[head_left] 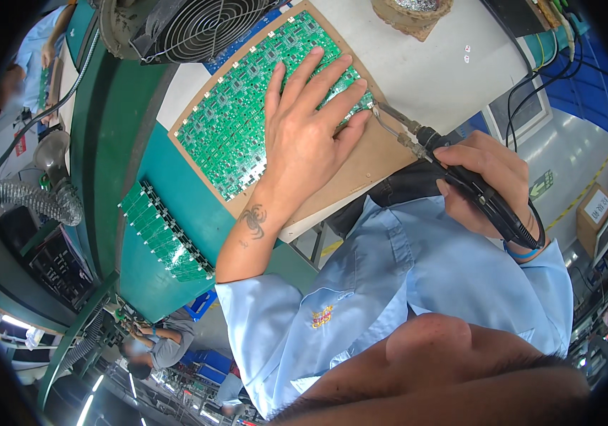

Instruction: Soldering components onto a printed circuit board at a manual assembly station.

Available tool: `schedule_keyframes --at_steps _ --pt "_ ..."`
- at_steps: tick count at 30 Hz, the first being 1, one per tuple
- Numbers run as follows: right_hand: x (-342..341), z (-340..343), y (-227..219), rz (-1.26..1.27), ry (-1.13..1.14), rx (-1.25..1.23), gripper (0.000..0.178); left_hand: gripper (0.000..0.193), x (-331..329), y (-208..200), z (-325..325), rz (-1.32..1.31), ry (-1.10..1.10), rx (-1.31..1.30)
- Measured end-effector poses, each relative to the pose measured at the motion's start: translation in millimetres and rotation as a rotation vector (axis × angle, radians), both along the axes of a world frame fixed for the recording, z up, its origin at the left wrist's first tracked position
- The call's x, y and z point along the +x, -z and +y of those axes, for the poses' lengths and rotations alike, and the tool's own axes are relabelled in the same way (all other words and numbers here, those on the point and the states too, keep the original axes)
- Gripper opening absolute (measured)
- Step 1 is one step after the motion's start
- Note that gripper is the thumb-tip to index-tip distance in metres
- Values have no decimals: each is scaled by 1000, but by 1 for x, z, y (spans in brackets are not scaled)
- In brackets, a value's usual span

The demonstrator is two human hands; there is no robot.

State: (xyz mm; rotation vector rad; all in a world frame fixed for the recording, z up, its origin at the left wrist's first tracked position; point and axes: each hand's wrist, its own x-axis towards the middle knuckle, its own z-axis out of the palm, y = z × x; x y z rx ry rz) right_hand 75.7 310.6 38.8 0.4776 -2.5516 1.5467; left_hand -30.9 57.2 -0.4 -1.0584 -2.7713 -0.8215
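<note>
My left hand (304,128) lies flat on a large green circuit board panel (236,106), fingers spread and pointing toward its far edge. The panel is packed with small components and rests on a brown board (339,177); my hand covers part of its right side. In my right hand (489,177) is a black soldering iron (485,201), gripped with the fingers wrapped round its handle. Two thin metal prongs run from its front end to the panel's right edge, near my left thumb. Whether the tip touches the board I cannot make out.
A black fan with a round grille (208,32) stands beyond the panel. Another strip of green boards (165,231) lies on the teal surface at left. A round holder with metallic wool (414,14) sits at the far right. Black cables (542,78) hang at right. Other people work at left.
</note>
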Motion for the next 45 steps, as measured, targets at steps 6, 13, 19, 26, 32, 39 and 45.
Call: schedule_keyframes --at_steps 6,13,19,26,32,39,45 --pt "0 -2 -3 -13 6 3 40 31 1 0 0 6 -2 3" --pt "3 -2 -5 -9 8 2 42 30 1 1 -1 16 0 9" --pt "3 2 -9 4 9 -12 46 28 0 1 0 22 -1 14" --pt "-22 14 9 153 160 -47 46 27 1 2 -1 26 -8 22" --pt "-36 16 26 192 282 -43 50 29 3 3 -3 28 -2 15" --pt "6 9 -1 148 76 -41 38 34 6 -5 -9 23 5 -4" --pt "15 -16 -9 71 -11 -20 41 37 8 -11 -25 22 -8 -56"
